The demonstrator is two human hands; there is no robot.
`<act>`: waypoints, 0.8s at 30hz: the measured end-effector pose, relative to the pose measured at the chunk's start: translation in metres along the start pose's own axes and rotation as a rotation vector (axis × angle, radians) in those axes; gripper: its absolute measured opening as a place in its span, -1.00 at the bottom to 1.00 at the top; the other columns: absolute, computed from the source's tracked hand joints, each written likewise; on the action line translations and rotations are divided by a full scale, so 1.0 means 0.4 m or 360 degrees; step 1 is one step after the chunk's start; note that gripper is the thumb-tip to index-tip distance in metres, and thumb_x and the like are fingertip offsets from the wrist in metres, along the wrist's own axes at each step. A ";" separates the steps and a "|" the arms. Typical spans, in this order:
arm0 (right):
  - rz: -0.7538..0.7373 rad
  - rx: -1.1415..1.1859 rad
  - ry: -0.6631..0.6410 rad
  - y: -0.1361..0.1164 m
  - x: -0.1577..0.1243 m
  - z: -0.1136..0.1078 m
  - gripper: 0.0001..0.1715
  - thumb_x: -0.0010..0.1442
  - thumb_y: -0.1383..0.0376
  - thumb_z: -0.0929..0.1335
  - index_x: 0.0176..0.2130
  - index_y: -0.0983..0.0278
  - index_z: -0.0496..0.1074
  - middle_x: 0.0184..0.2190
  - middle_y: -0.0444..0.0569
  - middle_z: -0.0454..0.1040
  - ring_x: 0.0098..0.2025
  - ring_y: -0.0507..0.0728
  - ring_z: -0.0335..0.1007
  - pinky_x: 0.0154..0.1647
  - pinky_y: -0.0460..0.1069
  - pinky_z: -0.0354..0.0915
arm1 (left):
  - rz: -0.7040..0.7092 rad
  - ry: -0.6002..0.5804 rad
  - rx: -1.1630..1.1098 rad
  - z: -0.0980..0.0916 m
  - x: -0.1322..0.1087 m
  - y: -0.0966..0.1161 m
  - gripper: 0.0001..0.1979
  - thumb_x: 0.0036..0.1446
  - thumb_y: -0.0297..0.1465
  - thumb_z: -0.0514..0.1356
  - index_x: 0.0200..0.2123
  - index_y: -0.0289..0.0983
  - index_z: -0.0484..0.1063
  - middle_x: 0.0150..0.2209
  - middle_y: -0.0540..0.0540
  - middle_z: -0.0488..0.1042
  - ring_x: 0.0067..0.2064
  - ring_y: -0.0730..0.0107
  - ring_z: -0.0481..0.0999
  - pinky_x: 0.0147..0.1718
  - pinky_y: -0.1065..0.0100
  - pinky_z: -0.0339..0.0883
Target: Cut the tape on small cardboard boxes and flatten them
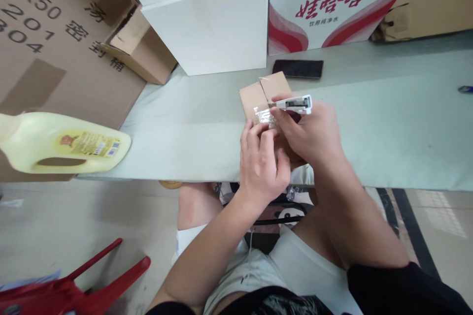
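A small brown cardboard box (252, 98) lies near the front edge of the table, with shiny clear tape across its top beside the seam. My left hand (261, 157) holds the box from the near side, its curled fingers on the top by the tape. In my right hand (314, 130) is a white box cutter (295, 104), gripped between thumb and fingers. The cutter's tip is over the box top, at the seam near the tape. Both hands cover the near part of the box.
Behind the box, a black phone (297, 69) lies before white cartons (221, 29). Left of it stand a small open box (144, 49), a large carton (22, 59) and a yellow jug (84, 150). A blue pen-like object (466, 89) is far right. A red chair (55, 295) stands below left.
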State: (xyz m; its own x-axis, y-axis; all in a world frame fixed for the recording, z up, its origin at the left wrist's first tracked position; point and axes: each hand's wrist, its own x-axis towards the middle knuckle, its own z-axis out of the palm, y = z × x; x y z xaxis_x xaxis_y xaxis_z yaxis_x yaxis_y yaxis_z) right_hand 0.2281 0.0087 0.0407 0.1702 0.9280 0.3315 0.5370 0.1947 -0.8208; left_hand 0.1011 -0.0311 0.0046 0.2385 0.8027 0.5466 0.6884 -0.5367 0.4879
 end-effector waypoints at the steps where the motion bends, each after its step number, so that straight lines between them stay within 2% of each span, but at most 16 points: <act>1: -0.0001 -0.0010 0.0015 0.000 0.000 0.000 -0.67 0.25 0.13 0.36 -0.15 0.26 0.64 -0.49 -0.09 0.50 -0.49 0.04 0.31 -0.41 -0.03 0.18 | 0.0006 -0.0001 -0.0001 0.000 0.001 0.000 -0.74 0.26 -0.46 0.05 0.02 -0.27 0.27 0.08 -0.27 0.38 0.23 0.04 0.38 0.42 -0.20 0.18; 6: -0.0088 0.0045 0.0068 -0.001 -0.002 -0.002 -0.66 0.28 0.11 0.35 -0.14 0.26 0.62 -0.53 -0.13 0.44 -0.53 0.01 0.23 -0.45 -0.05 0.16 | 0.0009 0.0037 -0.0006 0.000 0.000 0.001 -0.75 0.26 -0.45 0.05 0.01 -0.30 0.28 0.08 -0.28 0.37 0.22 0.04 0.37 0.41 -0.17 0.19; 11: -0.0123 0.0032 0.0172 -0.001 -0.003 -0.003 -0.66 0.31 0.11 0.34 -0.15 0.26 0.60 -0.46 -0.09 0.49 -0.51 0.02 0.27 -0.42 -0.04 0.20 | 0.0003 0.0042 -0.0012 0.003 -0.001 0.000 -0.75 0.25 -0.46 0.05 0.00 -0.28 0.27 0.06 -0.28 0.37 0.21 0.05 0.38 0.41 -0.20 0.19; 18: 0.0012 -0.0086 0.0038 0.002 0.001 0.002 -0.66 0.27 0.11 0.35 -0.17 0.25 0.63 -0.54 -0.10 0.44 -0.54 0.04 0.24 -0.45 -0.03 0.14 | -0.0007 0.0025 -0.0012 0.003 0.000 0.001 -0.75 0.24 -0.46 0.06 -0.01 -0.30 0.30 0.08 -0.28 0.40 0.22 0.05 0.39 0.43 -0.16 0.17; 24: -0.0166 -0.0008 0.0182 -0.006 -0.003 -0.003 -0.68 0.32 0.12 0.34 -0.18 0.25 0.61 -0.56 -0.14 0.41 -0.56 0.00 0.20 -0.46 -0.05 0.16 | 0.0011 0.0046 -0.0010 0.001 0.001 0.000 -0.76 0.24 -0.46 0.06 -0.02 -0.30 0.30 0.04 -0.27 0.39 0.20 0.06 0.40 0.41 -0.17 0.20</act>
State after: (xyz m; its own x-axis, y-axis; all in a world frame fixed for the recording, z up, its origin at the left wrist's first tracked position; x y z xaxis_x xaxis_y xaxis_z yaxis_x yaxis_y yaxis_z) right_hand 0.2275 0.0067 0.0426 0.2061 0.8605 0.4658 0.5608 0.2863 -0.7769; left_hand 0.1016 -0.0307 0.0046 0.2230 0.7912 0.5695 0.6824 -0.5439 0.4884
